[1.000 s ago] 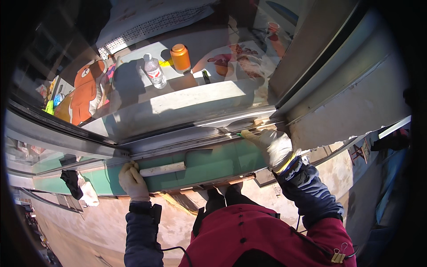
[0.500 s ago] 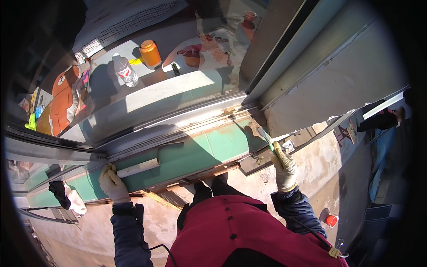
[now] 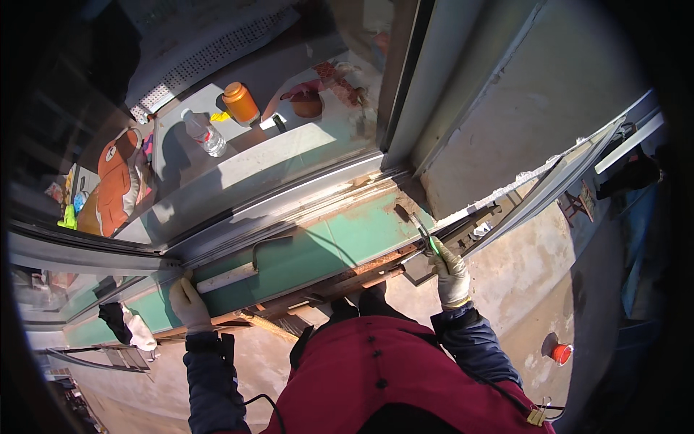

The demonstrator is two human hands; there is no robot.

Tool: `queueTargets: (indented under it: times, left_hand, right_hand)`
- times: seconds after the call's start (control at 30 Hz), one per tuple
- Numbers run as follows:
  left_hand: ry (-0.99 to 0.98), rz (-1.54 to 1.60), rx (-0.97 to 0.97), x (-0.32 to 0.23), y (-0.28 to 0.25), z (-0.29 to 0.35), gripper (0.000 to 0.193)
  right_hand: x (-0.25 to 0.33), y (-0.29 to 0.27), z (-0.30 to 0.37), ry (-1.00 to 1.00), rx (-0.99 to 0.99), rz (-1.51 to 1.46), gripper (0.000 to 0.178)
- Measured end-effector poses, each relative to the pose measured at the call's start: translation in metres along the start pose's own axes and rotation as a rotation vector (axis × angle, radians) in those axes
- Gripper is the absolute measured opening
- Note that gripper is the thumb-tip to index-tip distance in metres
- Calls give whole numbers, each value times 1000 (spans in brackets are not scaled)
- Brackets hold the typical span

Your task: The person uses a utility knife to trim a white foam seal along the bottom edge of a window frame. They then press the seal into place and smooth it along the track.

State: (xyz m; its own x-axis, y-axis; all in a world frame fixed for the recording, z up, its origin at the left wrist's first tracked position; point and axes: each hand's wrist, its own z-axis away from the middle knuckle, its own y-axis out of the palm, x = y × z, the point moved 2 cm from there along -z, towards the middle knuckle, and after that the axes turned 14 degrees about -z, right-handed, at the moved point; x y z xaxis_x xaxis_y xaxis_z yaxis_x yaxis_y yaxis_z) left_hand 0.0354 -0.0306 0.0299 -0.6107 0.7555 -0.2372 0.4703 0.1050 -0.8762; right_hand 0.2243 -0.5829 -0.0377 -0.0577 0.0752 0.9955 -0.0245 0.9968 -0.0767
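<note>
My right hand [image 3: 452, 277], in a pale work glove, is closed around the green handle of a small brush [image 3: 415, 225]. The brush's dark bristles are at the right end of a green tiled window sill [image 3: 318, 253], close to the corner where brown dirt [image 3: 394, 199] lies. My left hand [image 3: 189, 302], gloved too, is at the sill's left part beside the window frame; its fingertips are partly hidden, so its grip is unclear. Just right of it lies a paint roller [image 3: 227, 278] with a white sleeve and bent wire frame.
Behind the glass [image 3: 275, 166] stand a plastic bottle [image 3: 204, 134], an orange jar [image 3: 241, 103] and a brown bear cushion [image 3: 118, 173]. A grey wall [image 3: 535, 108] bounds the sill's right end. Dark and white cloths [image 3: 134, 329] hang at left. An orange-red container [image 3: 561, 354] stands on the ground.
My right hand has shifted slightly left, and the brush has turned so its dark bristles show at the sill's dirty corner. The whole view has shifted a little; my left hand stays near the roller.
</note>
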Motion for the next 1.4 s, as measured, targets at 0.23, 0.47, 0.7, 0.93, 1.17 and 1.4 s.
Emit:
queueTargets:
  times: [0.23, 0.47, 0.7, 0.93, 1.17, 1.4]
  left_hand:
    - [385, -42, 240, -61, -38, -1, 61]
    - [529, -284, 372, -68, -34, 5, 70]
    - [539, -150, 370, -66, -40, 17, 56]
    - [456, -90, 231, -64, -28, 2, 54]
    - [455, 74, 63, -63, -24, -1, 46]
    - [369, 102, 54, -59, -22, 0, 39]
  right_hand:
    - [7, -3, -4, -39, 90, 241, 43]
    - [15, -2, -4, 28, 131, 119, 42]
    - [47, 19, -1, 9, 189, 126, 46]
    - [123, 63, -46, -363, 426, 414, 44]
    - [144, 129, -96, -793, 493, 981, 43]
    - [119, 196, -134, -277, 692, 484, 27]
